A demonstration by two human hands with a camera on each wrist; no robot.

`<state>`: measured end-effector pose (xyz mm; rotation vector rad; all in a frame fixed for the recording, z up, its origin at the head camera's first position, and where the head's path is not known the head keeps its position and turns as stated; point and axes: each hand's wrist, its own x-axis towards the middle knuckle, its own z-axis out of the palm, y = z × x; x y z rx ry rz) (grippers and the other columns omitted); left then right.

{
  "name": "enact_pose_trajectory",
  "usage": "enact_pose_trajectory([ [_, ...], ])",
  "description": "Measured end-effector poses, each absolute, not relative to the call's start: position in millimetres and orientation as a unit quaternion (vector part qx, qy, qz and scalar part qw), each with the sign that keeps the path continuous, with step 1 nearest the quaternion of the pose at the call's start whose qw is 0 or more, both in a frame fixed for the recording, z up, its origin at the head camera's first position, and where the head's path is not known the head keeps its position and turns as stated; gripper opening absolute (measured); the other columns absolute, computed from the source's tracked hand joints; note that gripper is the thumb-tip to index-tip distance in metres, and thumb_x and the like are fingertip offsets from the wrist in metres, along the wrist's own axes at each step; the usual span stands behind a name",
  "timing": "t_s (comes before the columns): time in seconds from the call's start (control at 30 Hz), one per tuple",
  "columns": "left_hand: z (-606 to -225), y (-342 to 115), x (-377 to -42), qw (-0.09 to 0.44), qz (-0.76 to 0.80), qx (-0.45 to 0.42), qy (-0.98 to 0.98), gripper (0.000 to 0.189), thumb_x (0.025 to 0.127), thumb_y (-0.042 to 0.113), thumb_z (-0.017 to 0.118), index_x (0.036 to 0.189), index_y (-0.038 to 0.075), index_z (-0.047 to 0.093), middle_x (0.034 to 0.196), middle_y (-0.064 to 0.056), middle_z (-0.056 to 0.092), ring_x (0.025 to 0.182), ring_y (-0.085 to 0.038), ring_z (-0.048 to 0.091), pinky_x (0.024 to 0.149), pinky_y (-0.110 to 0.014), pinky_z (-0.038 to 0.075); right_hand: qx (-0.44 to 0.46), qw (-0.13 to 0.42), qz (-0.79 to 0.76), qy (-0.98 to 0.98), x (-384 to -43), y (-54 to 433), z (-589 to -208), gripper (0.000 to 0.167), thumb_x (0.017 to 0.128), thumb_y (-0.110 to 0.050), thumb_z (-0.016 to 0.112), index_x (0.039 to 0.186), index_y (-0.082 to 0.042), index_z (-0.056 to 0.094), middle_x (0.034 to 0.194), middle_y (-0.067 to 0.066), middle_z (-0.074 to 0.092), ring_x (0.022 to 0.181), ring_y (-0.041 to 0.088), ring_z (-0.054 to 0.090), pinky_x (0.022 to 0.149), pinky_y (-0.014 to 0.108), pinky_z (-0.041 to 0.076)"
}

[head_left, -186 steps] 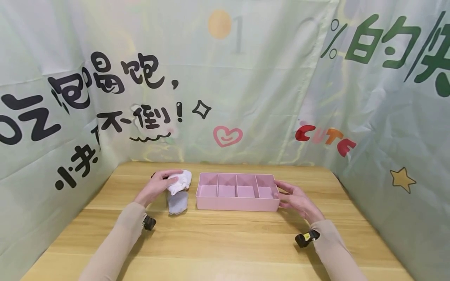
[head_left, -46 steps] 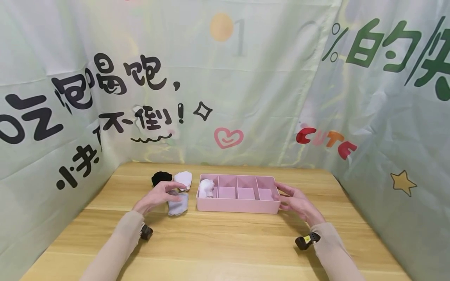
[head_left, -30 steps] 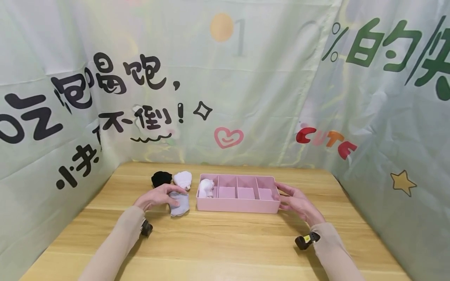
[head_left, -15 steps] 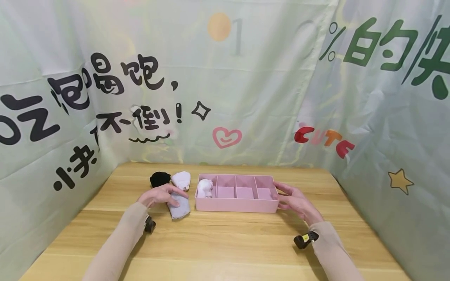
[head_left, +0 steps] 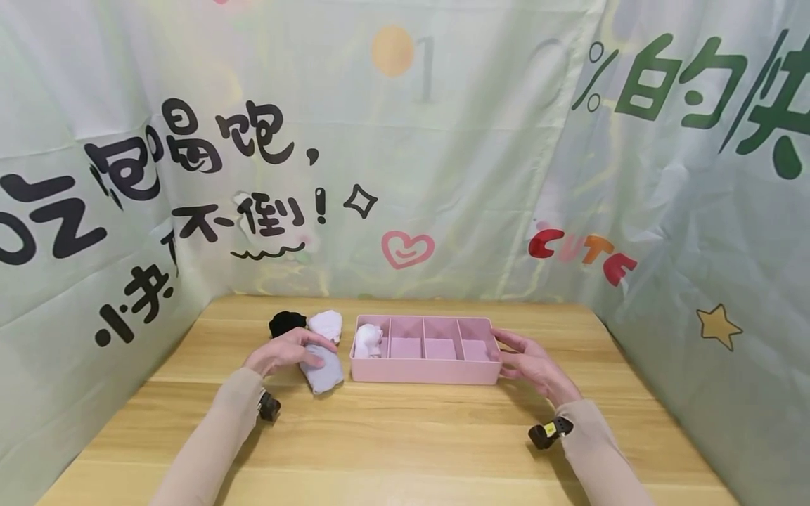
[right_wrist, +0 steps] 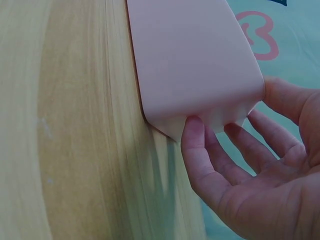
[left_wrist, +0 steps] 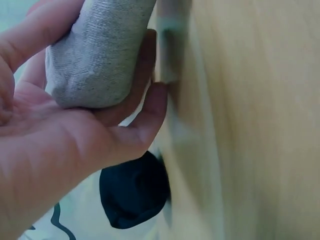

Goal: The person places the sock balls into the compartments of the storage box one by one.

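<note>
In the head view, my left hand (head_left: 281, 351) holds a grey folded sock (head_left: 324, 376) at the tabletop, left of a pink compartment box (head_left: 424, 371). The left wrist view shows the knitted grey sock (left_wrist: 100, 55) between thumb and fingers. Behind it lie a black sock bundle (head_left: 287, 322) and a white sock bundle (head_left: 325, 325). One more white bundle (head_left: 367, 341) sits in the box's leftmost compartment. At the box's right end, my right hand (head_left: 534, 365) rests spread fingertips against the end wall, as the right wrist view shows too.
The wooden table (head_left: 405, 443) carries all of this. Printed cloth (head_left: 405, 161) hangs behind it and along both sides. Thin dividers (head_left: 424, 339) split the box into a row of compartments.
A white bundle that my left hand held at first is now in the leftmost compartment. That hand then came back to the grey sock, which has shifted and turned slightly. My right hand stays put.
</note>
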<state>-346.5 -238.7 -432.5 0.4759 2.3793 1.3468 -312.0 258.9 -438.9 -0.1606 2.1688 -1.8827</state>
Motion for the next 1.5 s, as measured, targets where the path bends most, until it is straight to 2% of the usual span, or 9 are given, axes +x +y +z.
enact_pose_trajectory([
  [0.17, -423, -243, -344, 0.177, 0.521, 0.168, 0.818, 0.041, 0.082, 0.001, 0.071, 0.122, -0.004, 0.065, 0.123, -0.021, 0.057, 0.097, -0.024, 0.06, 0.08, -0.035, 0.056, -0.063, 0.131, -0.648, 0.747, -312, 259, -436, 0.065, 0.096, -0.005, 0.058, 0.154, -0.002, 0.027, 0.162, 0.018, 0.02, 0.124, 0.028, 0.053, 0.093, 0.036, 0.053],
  [0.47, -409, -237, -347, 0.131, 0.522, 0.17, 0.826, 0.043, 0.08, 0.008, 0.077, 0.123, 0.008, 0.067, 0.123, -0.019, 0.059, 0.097, -0.024, 0.058, 0.079, -0.033, 0.054, -0.056, 0.129, -0.645, 0.751, -312, 260, -439, 0.065, 0.096, -0.006, 0.059, 0.153, -0.003, 0.028, 0.161, 0.018, 0.023, 0.121, 0.025, 0.056, 0.092, 0.035, 0.054],
  [0.67, -399, -225, -350, 0.126, 0.544, 0.169, 0.812, 0.047, 0.082, 0.015, 0.079, 0.126, 0.01, 0.065, 0.123, -0.016, 0.061, 0.096, -0.023, 0.061, 0.08, -0.034, 0.055, -0.06, 0.131, -0.649, 0.747, -311, 260, -438, 0.064, 0.097, -0.005, 0.058, 0.154, -0.003, 0.027, 0.161, 0.018, 0.022, 0.121, 0.025, 0.055, 0.091, 0.035, 0.054],
  [0.8, -394, -213, -353, 0.11, 0.56, 0.173, 0.802, 0.05, 0.082, 0.015, 0.079, 0.129, 0.01, 0.063, 0.123, -0.016, 0.061, 0.095, -0.024, 0.061, 0.08, -0.041, 0.055, -0.06, 0.129, -0.648, 0.748, -311, 260, -439, 0.064, 0.097, -0.006, 0.058, 0.154, -0.002, 0.028, 0.161, 0.018, 0.022, 0.122, 0.026, 0.055, 0.092, 0.035, 0.053],
  [1.03, -396, -190, -360, 0.087, 0.594, 0.182, 0.779, 0.053, 0.083, 0.013, 0.078, 0.133, 0.004, 0.059, 0.126, -0.016, 0.062, 0.1, -0.019, 0.062, 0.079, -0.031, 0.056, -0.057, 0.128, -0.645, 0.752, -312, 258, -438, 0.065, 0.097, -0.006, 0.059, 0.154, -0.004, 0.029, 0.161, 0.018, 0.023, 0.126, 0.031, 0.052, 0.091, 0.035, 0.054],
  [1.13, -398, -183, -362, 0.073, 0.604, 0.181, 0.772, 0.053, 0.084, 0.011, 0.077, 0.133, 0.003, 0.059, 0.124, -0.016, 0.064, 0.097, -0.017, 0.064, 0.078, -0.029, 0.056, -0.057, 0.129, -0.645, 0.751, -313, 257, -438, 0.064, 0.096, -0.006, 0.059, 0.153, -0.004, 0.029, 0.161, 0.017, 0.023, 0.125, 0.03, 0.052, 0.091, 0.035, 0.054],
  [1.37, -404, -163, -363, 0.019, 0.601, 0.185, 0.777, 0.048, 0.085, 0.012, 0.076, 0.13, 0.007, 0.062, 0.117, -0.014, 0.067, 0.089, -0.014, 0.063, 0.072, -0.026, 0.055, -0.064, 0.129, -0.641, 0.754, -311, 259, -438, 0.064, 0.097, -0.007, 0.058, 0.154, -0.003, 0.027, 0.162, 0.018, 0.019, 0.124, 0.027, 0.053, 0.093, 0.036, 0.053],
  [1.5, -407, -155, -361, 0.003, 0.599, 0.191, 0.778, 0.045, 0.084, 0.012, 0.077, 0.126, 0.006, 0.062, 0.111, -0.013, 0.067, 0.086, -0.014, 0.062, 0.071, -0.025, 0.053, -0.066, 0.13, -0.641, 0.754, -311, 258, -437, 0.066, 0.097, -0.007, 0.059, 0.154, -0.004, 0.026, 0.161, 0.019, 0.021, 0.122, 0.026, 0.054, 0.092, 0.034, 0.053],
])
